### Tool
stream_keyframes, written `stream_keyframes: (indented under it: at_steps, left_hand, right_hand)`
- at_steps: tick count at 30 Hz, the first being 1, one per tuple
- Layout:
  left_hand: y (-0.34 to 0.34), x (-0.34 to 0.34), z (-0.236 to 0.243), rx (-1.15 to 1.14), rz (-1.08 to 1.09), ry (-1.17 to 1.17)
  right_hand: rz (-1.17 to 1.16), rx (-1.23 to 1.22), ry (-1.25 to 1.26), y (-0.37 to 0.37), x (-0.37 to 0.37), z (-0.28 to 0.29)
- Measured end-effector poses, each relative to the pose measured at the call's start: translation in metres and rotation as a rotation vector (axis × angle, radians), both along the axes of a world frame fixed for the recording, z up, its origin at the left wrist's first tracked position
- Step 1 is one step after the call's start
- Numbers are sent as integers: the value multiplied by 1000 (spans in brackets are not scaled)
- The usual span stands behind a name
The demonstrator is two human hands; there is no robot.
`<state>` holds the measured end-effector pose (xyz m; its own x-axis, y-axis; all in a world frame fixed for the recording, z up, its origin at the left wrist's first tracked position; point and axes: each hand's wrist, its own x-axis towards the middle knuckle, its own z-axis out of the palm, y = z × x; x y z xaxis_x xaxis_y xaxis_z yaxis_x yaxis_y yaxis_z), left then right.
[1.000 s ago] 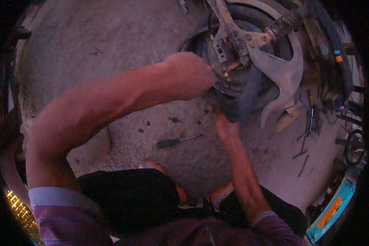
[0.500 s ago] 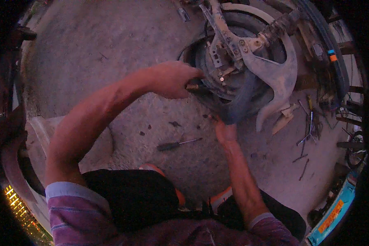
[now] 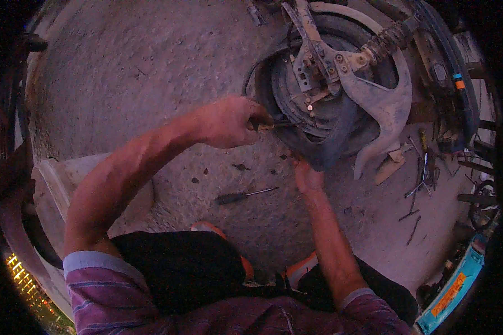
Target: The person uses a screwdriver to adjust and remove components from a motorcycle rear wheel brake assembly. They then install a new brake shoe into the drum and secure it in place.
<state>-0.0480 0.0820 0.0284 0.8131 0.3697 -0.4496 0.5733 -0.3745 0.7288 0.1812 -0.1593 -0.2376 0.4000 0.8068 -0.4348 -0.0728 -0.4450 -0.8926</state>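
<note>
The left hand (image 3: 229, 120) is closed around the handle of a tool (image 3: 268, 125), whose tip points into the side of a small wheel (image 3: 313, 106) lying on the concrete floor (image 3: 123, 67). The right hand (image 3: 307, 176) rests against the lower edge of the tyre, fingers bent against the rubber; whether it grips or only steadies cannot be told. A pale metal arm (image 3: 374, 100) with a spring at its top crosses the wheel. To do this well, the person would probably keep the tool level and pushed squarely in, with the right hand bracing the wheel so it cannot roll. A screwdriver (image 3: 243, 195) lies on the floor between the arms, and loose tools (image 3: 422, 178) lie scattered to the right. No container with visible contents shows.
</note>
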Motion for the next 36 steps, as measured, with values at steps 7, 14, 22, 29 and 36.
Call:
stream_keyframes:
  at_steps: [7,14,22,29,36]
  left_hand:
    - [-5,6,0,221,-80,-136]
    - [-6,27,17,367,-193,1]
    - [24,78,49,410,-377,179]
    - [36,126,50,506,-765,325]
    - [42,116,20,524,-731,173]
  right_hand:
    - [341,-250,-745,18,-14,44]
    - [278,-315,-576,30,-19,68]
    - [30,116,-188,21,-16,18]
    - [-48,168,-53,13,-6,-6]
    - [-131,226,157,10,-6,-13]
